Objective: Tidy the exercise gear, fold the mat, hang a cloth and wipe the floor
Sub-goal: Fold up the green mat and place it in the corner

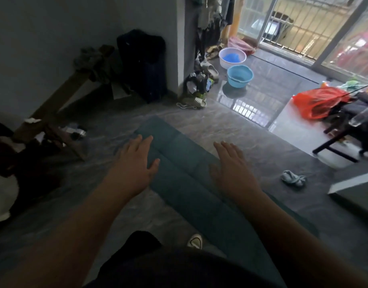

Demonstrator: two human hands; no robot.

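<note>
**Two flat hands over the mat**

Both hands reach forward with fingers straight and slightly spread, palms down, gripping nothing. The left hand sits over the mat's left edge, its thumb and first fingers above the teal surface and its outer fingers above the floor. The right hand lies over the mat's right side. Whether either palm actually presses the mat or floats just above it cannot be told. The hands are well apart, a fold line running between them.

The mat lies long on the floor, stretching from the person's knees away toward the wall corner, with a lengthwise crease down it.

Right of the mat, near but apart, a small grey-blue cloth lies crumpled on the tiles. Beyond the mat's far end stand a blue basin and, behind it, a white basin, with shoes heaped at the wall corner. Far right of the mat, a red bag rests on a low table. Left of the mat, a wooden frame leans against the wall. At the mat's near end, a white shoe shows beside the person's dark knee.
</note>
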